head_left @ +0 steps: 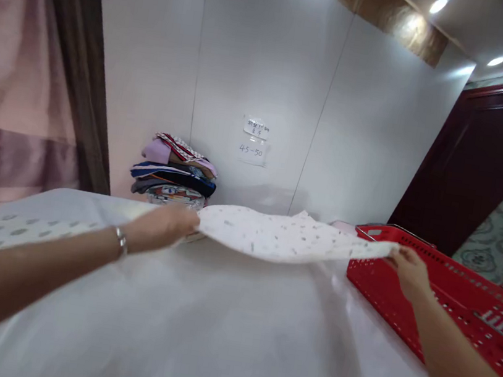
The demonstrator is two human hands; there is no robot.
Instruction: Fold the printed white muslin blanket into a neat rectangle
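Observation:
A white cloth (273, 235) with small dark marks hangs stretched above the table between my two hands; its exact kind does not show. My left hand (171, 226), with a silver bracelet on the wrist, closes on the cloth's left end and is slightly blurred. At the opposite end, my right hand (409, 272) pinches a narrow corner beside the red basket. The middle of the cloth sags a little and billows. Behind it, a pale pointed piece (304, 216) sticks up, perhaps part of the same cloth.
A stack of folded clothes (174, 171) stands at the back left of the white-covered table (221, 334). The red plastic basket (404, 297) is on the right. Handwritten labels (254, 140) are stuck to the white wall. Pink curtains (31, 57) hang at left.

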